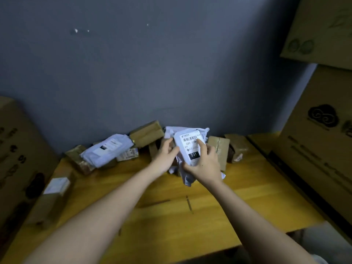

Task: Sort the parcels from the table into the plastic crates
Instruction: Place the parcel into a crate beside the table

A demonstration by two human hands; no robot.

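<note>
both hands' fingers (202,147) pinch a crinkly white poly parcel (190,147) by its edges, label up, over the yellow wood surface (171,216)

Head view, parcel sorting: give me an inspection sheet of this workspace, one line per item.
Surface: yellow wooden table, scuffed.
Job's things: white mailer bag with label 231, lifted in both hands; another white mailer and taped brown boxes along the wall; a labelled box at the table's left edge. Crates: nothing seen.
Clutter: nothing seen.
Hands: left hand holds the bag's left edge; right hand pinches its label face.
Cables: nothing seen.
Surroundings: grey wall; large cartons on both sides.
</note>
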